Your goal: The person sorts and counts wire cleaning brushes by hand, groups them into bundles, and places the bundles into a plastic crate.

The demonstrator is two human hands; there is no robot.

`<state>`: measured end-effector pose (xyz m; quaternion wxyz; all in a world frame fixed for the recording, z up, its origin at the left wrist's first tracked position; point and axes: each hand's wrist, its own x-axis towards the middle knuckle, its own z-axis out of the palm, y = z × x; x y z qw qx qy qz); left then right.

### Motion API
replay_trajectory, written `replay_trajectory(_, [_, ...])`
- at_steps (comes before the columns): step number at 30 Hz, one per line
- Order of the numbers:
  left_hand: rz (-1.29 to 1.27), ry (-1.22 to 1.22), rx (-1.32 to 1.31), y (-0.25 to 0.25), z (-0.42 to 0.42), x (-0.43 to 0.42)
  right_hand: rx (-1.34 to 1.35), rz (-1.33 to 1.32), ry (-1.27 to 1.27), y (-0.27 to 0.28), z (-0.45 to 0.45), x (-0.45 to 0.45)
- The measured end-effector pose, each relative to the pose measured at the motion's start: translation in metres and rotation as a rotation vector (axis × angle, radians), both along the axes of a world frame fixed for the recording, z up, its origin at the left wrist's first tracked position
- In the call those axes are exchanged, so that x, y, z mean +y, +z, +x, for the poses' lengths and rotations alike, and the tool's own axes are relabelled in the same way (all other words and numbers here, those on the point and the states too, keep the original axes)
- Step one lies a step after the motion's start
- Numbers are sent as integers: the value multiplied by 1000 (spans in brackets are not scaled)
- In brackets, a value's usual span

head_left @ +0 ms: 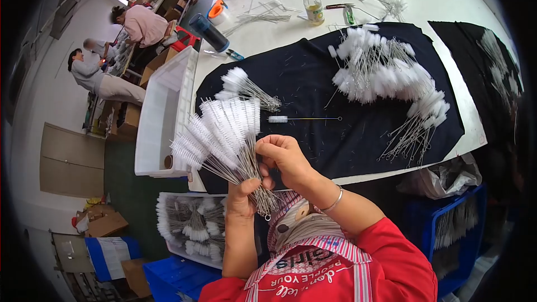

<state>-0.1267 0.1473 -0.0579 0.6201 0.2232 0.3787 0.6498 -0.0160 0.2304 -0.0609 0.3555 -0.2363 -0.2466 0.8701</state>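
Note:
My left hand (241, 198) is wrapped round the wire stems of a fanned bundle of white-bristled tube brushes (224, 128), heads pointing up and away from me. At the bundle's right edge, my right hand (286, 159) is closed with its fingers against the stems; its fingertips are partly hidden. A single tube brush (305, 118) lies on the dark cloth (302, 156) just beyond my right hand. Behind the bundle is a small pile of similar brushes (243, 85). A large heap of brushes (386, 67) covers the cloth's right side.
Left of the table stands a white bin (162, 159). Below are a crate of brushes (193, 226) and a blue crate (430, 235). A dark bottle (208, 32), orange-and-white tape (217, 10), a glass jar (312, 5) and pliers (349, 15) stand or lie farther back. Co-workers are at far left.

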Motion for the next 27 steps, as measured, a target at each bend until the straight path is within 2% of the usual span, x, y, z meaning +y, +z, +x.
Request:
replay_trajectory(6, [-9,5,-126,-6,8,8,7,-107,-53,2,7,1])
replay_trajectory(12, [-26,-43,-71,-9,11,13,-41,-95,-127,1,11,0])
replay_trajectory(16, [7,-57,-156,-13,12,14,-69,-185,-161,-4,8,-1])
replay_trajectory(27, [8,-71,-75,-12,9,10,-12,-102,-273,-8,10,-7])
